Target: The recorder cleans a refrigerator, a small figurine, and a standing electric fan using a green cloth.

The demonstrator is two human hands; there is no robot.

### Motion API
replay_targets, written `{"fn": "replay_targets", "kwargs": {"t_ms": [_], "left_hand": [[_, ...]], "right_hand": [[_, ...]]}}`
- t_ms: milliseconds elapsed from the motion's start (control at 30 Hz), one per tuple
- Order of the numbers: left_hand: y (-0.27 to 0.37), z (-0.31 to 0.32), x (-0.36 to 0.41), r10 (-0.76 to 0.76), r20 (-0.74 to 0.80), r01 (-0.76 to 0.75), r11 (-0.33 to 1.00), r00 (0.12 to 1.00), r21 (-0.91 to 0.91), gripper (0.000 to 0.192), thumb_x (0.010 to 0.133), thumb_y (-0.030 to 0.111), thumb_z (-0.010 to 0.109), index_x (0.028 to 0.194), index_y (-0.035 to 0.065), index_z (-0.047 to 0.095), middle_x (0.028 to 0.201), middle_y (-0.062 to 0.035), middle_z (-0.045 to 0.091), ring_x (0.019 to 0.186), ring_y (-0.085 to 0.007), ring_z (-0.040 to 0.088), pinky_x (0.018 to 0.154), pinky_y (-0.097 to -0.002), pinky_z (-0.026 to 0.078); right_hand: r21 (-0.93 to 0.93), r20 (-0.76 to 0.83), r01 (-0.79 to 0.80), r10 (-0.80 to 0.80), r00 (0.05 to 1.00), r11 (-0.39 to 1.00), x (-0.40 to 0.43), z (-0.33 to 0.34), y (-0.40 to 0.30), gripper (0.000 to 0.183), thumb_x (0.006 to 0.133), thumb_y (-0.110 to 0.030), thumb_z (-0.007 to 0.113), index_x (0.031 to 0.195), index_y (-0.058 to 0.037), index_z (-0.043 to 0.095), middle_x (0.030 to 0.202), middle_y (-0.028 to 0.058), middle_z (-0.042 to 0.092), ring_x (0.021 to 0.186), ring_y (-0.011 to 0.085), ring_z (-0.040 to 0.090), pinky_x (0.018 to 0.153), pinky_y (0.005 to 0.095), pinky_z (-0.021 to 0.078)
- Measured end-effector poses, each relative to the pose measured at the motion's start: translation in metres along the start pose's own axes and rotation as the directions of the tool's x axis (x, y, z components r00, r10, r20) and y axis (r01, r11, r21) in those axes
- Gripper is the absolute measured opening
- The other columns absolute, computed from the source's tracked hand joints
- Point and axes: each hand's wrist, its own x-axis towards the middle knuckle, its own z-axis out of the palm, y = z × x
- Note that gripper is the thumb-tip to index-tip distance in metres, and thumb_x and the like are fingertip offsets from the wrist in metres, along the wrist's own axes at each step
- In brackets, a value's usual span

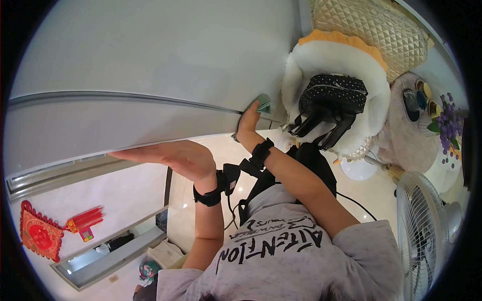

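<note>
A large white panel (169,52), a door or the side of an appliance or cabinet, fills the upper left, crossed by a long grey seam (124,95). Against the panel's lower edge rests my left hand (180,158), flat, with nothing seen in it; its fingertips are partly hidden. My right hand (250,122) has hold of a green cloth (265,103) and presses it to the panel near the seam's right end. Part of the cloth shows on both sides of the hand. Each wrist wears a black strap, the left one bearing a small black device (230,178).
A fluffy white chair (331,56) holds a black polka-dot bag (335,92) at the right. Beyond it, a pink-covered table (403,131) bears cups and purple flowers (448,124). A white fan (421,229) stands at lower right. A red hanging ornament (41,233) is at lower left.
</note>
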Motion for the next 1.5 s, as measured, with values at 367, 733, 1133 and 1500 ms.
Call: {"fn": "replay_targets", "kwargs": {"t_ms": [367, 733, 1133, 1500], "left_hand": [[0.008, 0.011, -0.003, -0.095, 0.022, 0.095, 0.995, 0.995, -0.018, 0.087, 0.078, 0.060, 0.031, 0.132, 0.0042, -0.007, 0.139, -0.0105, -0.010, 0.128, -0.0232, -0.004, 0.103, -0.0394, -0.001], [0.020, 0.014, -0.008, -0.045, -0.026, 0.041, 0.990, 0.999, -0.135, 0.065, 0.084, 0.040, 0.029, 0.134, 0.0083, 0.003, 0.140, -0.0053, -0.001, 0.129, -0.0186, -0.003, 0.104, -0.0348, -0.002], [0.037, 0.038, 0.002, -0.183, -0.077, 0.194, 0.966, 0.980, 0.171, 0.086, 0.074, 0.014, 0.055, 0.131, 0.0051, -0.009, 0.136, -0.0143, -0.006, 0.125, -0.0272, 0.004, 0.101, -0.0451, 0.004], [0.030, 0.046, -0.001, -0.089, -0.165, 0.153, 0.891, 0.982, 0.427, 0.069, 0.078, 0.033, 0.046, 0.132, 0.0018, 0.017, 0.138, -0.0157, -0.008, 0.127, -0.0299, -0.002, 0.100, -0.0477, 0.006]], "right_hand": [[0.216, 0.331, -0.191, 0.112, 0.937, 0.958, 0.037, 0.001, -0.055, 0.058, 0.086, -0.048, 0.023, 0.128, -0.0088, 0.027, 0.129, 0.0084, 0.033, 0.115, 0.0241, 0.036, 0.096, 0.0382, 0.0263], [0.320, 0.762, 0.942, -0.618, -0.192, 0.102, -0.149, 0.085, -0.161, 0.054, 0.085, -0.037, 0.036, 0.128, -0.0065, 0.025, 0.138, 0.0120, 0.011, 0.128, 0.0307, 0.001, 0.099, 0.0501, -0.0042], [-0.045, 0.728, 0.773, -0.509, 0.459, 0.633, 0.010, 0.068, -0.170, 0.074, 0.083, -0.047, 0.040, 0.129, 0.0019, 0.012, 0.132, 0.0150, 0.020, 0.121, 0.0259, 0.020, 0.100, 0.0338, 0.0163], [-0.144, 0.737, 0.606, -0.324, 0.593, 0.782, -0.043, 0.042, -0.161, 0.069, 0.084, -0.049, 0.036, 0.128, 0.0030, 0.023, 0.130, 0.0086, 0.029, 0.117, 0.0189, 0.027, 0.098, 0.0278, 0.0186]]}}
